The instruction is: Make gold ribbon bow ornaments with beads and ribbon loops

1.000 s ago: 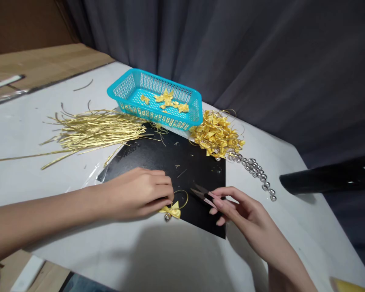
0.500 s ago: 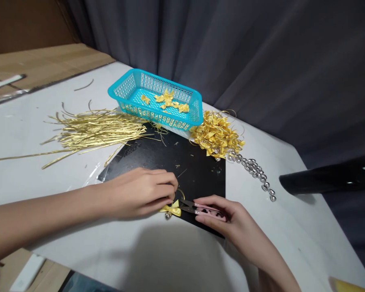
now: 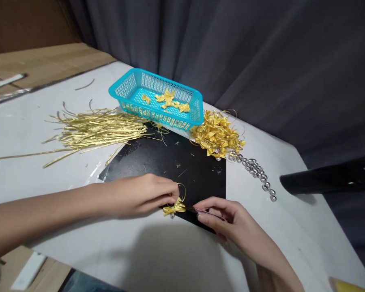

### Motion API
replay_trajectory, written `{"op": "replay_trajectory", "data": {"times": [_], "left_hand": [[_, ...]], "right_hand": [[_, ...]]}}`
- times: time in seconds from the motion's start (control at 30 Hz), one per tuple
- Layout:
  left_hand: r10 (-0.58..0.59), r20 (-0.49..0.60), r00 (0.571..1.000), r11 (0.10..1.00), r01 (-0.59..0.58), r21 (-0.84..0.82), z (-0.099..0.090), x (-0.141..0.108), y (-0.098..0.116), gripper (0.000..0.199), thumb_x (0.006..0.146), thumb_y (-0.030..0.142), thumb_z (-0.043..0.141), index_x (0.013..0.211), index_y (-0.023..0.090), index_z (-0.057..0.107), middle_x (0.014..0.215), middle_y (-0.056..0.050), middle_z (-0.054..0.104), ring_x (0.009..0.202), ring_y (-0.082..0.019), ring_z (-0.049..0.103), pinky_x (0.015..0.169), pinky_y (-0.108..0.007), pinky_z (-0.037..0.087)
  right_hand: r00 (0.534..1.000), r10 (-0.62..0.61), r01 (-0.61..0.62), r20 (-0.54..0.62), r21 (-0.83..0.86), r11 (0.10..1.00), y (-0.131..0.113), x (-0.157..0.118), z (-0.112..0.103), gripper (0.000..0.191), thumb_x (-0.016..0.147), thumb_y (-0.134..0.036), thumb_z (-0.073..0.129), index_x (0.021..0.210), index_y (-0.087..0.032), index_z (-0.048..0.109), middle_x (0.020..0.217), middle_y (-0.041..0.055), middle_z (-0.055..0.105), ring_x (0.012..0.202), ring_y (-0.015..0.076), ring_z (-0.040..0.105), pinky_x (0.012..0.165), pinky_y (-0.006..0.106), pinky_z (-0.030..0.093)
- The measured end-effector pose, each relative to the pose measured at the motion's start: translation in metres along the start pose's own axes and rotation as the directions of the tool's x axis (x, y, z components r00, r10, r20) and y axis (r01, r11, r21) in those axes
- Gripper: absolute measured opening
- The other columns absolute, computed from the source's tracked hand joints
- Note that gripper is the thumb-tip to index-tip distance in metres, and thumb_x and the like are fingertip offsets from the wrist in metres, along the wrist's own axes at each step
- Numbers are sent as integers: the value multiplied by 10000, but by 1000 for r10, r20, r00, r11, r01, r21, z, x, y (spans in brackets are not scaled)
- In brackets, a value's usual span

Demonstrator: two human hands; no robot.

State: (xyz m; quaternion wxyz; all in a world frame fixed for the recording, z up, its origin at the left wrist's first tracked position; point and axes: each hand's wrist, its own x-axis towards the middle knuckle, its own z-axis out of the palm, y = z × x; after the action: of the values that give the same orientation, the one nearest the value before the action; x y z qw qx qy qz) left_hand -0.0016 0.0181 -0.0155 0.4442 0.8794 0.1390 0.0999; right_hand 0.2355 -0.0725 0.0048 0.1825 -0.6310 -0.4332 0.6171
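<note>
My left hand [image 3: 153, 194] is closed, its fingertips pinching a yellow ribbon bow [image 3: 174, 207] with a thin gold cord loop above it. A small silver bell [image 3: 172, 215] hangs at the bow's lower edge. My right hand [image 3: 228, 217] is wrapped round pink-handled pliers [image 3: 211, 213], seen nearly edge-on. Their dark, narrow tip points left and meets the right side of the bow. Both hands are over the near part of a black mat [image 3: 170, 158].
Behind the mat stands a blue basket [image 3: 158, 114] holding a few yellow bows. Gold cords [image 3: 100, 129] lie left, a pile of yellow bows [image 3: 217, 134] right, beside a chain of silver bells [image 3: 255, 168]. A black cylindrical object [image 3: 322, 175] juts in from the right.
The pliers have turned in my right hand from flat to edge-on. The bow has shifted slightly right and rotated, and my left fingers have drawn together above it.
</note>
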Motion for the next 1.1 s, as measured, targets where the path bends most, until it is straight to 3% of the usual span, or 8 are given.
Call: {"op": "replay_trajectory", "data": {"times": [0.63, 1.1], "left_hand": [[3, 33, 999, 997, 0, -80, -2, 0, 2, 160, 985, 209, 399, 901, 175, 530, 763, -6, 586, 646, -111, 528, 603, -179, 376], [-51, 15, 999, 993, 53, -106, -3, 0, 7, 167, 975, 222, 416, 890, 169, 550, 733, 5, 591, 623, -106, 518, 604, -178, 376]], "right_hand": [[995, 62, -68, 75, 85, 994, 8, 5, 2, 360, 702, -441, 792, 898, -151, 709, 620, 23, 698, 600, 114, 620, 593, 199, 422], [985, 44, -85, 167, 245, 966, 12, 9, 1, 318, 697, -373, 819, 876, -130, 720, 704, 65, 759, 634, 98, 677, 648, 183, 493]]}}
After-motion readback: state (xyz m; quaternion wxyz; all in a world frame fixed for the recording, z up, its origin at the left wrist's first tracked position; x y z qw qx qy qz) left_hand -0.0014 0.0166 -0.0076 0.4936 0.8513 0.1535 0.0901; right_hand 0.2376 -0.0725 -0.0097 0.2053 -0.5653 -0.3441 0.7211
